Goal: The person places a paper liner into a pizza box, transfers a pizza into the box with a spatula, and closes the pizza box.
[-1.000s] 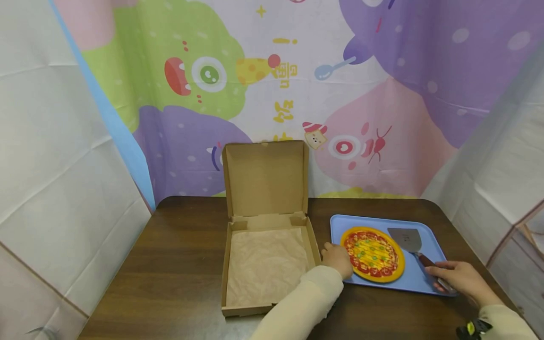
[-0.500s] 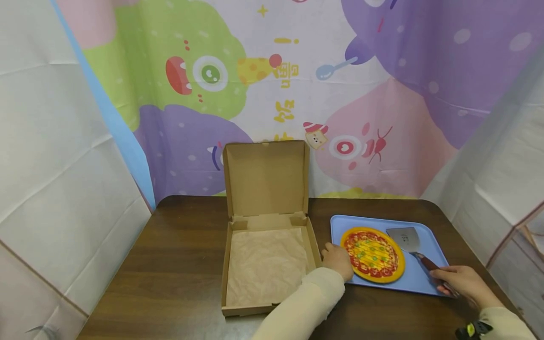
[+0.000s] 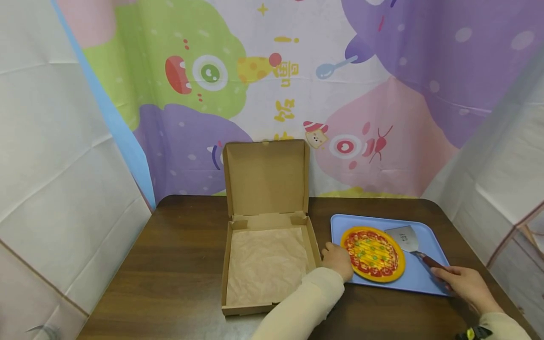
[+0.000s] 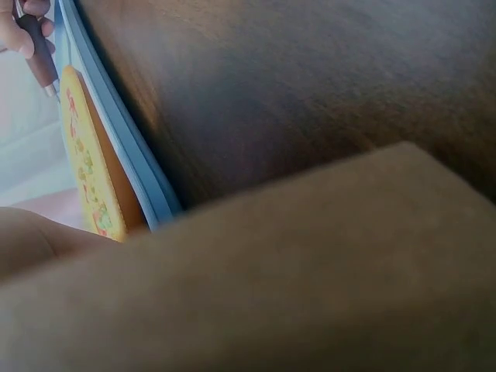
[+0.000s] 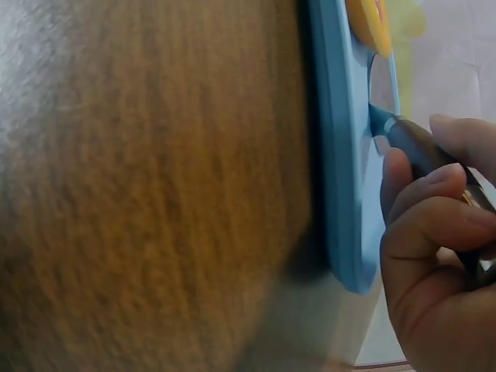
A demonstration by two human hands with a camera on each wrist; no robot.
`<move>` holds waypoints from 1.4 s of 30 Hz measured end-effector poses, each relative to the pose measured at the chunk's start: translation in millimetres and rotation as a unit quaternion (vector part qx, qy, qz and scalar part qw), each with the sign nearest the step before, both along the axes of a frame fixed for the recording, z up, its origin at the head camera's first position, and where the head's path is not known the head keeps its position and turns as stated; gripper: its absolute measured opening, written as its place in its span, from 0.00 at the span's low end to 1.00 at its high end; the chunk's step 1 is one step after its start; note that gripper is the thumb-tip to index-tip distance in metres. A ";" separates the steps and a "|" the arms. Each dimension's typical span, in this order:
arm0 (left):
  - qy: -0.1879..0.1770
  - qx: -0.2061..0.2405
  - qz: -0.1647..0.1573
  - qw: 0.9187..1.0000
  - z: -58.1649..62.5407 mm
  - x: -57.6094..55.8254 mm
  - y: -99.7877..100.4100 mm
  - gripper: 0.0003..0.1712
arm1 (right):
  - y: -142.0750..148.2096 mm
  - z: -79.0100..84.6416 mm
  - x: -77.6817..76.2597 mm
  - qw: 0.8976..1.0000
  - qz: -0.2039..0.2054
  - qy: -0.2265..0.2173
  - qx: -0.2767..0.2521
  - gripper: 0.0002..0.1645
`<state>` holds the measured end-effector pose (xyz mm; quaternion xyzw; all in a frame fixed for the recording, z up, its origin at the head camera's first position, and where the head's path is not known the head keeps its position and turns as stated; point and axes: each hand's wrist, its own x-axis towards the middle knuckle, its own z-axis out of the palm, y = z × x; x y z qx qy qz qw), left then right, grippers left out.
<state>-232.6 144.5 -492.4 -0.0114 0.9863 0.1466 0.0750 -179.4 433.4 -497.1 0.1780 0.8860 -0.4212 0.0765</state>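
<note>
A toy pizza (image 3: pixel 374 255) with an orange-yellow crust lies on a light blue tray (image 3: pixel 420 278) at the right of the table. My left hand (image 3: pixel 337 262) grips the tray's left edge, close beside the crust; its fingertips are hidden in the head view. My right hand (image 3: pixel 467 285) holds a pizza spatula (image 3: pixel 403 238) by its dark wooden handle, over the tray's right front corner. The flat metal blade points away and left, its near-left corner right at the pizza's right rim. In the right wrist view, fingers (image 5: pixel 434 217) curl round the handle.
An open cardboard pizza box (image 3: pixel 265 179) stands left of the tray, lid upright, with brown paper (image 3: pixel 267 267) lining its base. The left forearm crosses the box's front right corner. Behind the dark wooden table (image 3: pixel 178 264) hangs a cartoon curtain (image 3: pixel 272 94).
The spatula blade has shifted left to the pizza's rim and turned slightly, while my right hand has moved a little to the right. Left hand, pizza and box stay in place.
</note>
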 end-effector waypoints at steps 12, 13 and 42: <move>0.005 0.006 -0.014 1.000 2.0 1.7 -4.3 0.29 | -0.5 -5.6 3.0 0.996 -0.026 0.030 0.079 0.41; 0.003 0.007 -0.014 1.000 1.5 1.3 -4.5 0.29 | -0.7 -5.4 3.3 0.995 -0.030 0.034 0.085 0.41; 0.001 -0.002 -0.042 0.999 3.2 0.6 -9.3 0.23 | 50.0 18.3 39.7 0.993 0.040 0.030 0.103 0.42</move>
